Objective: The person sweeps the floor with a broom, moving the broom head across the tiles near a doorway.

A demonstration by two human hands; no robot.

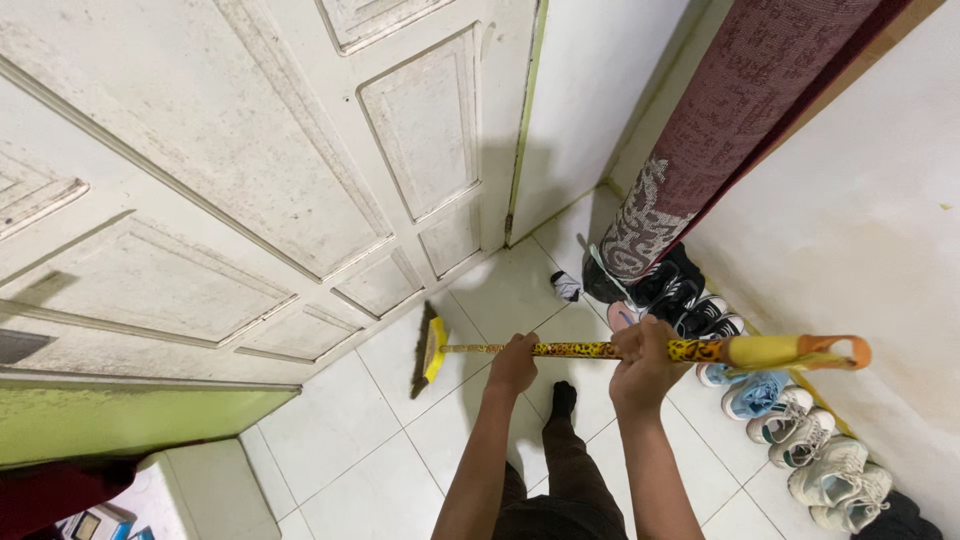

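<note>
I hold a broom (585, 350) with a yellow, dark-spotted handle and an orange loop at its end, lying nearly level over the white tiled floor (330, 430). My left hand (514, 362) grips the handle nearer the head. My right hand (645, 362) grips it further back towards the orange loop. The broom's yellow head with dark bristles (428, 350) rests on the tiles close to the foot of a white panelled door (230, 170). My leg in dark trousers and a dark sock (563, 398) stands below the handle.
A rolled dark red carpet (720, 130) leans against the right wall. A row of shoes (790, 410) runs along that wall, dark ones at the back, white and blue ones nearer. A small crumpled dark-and-white thing (566, 286) lies on the tiles. A white step (195, 490) sits lower left.
</note>
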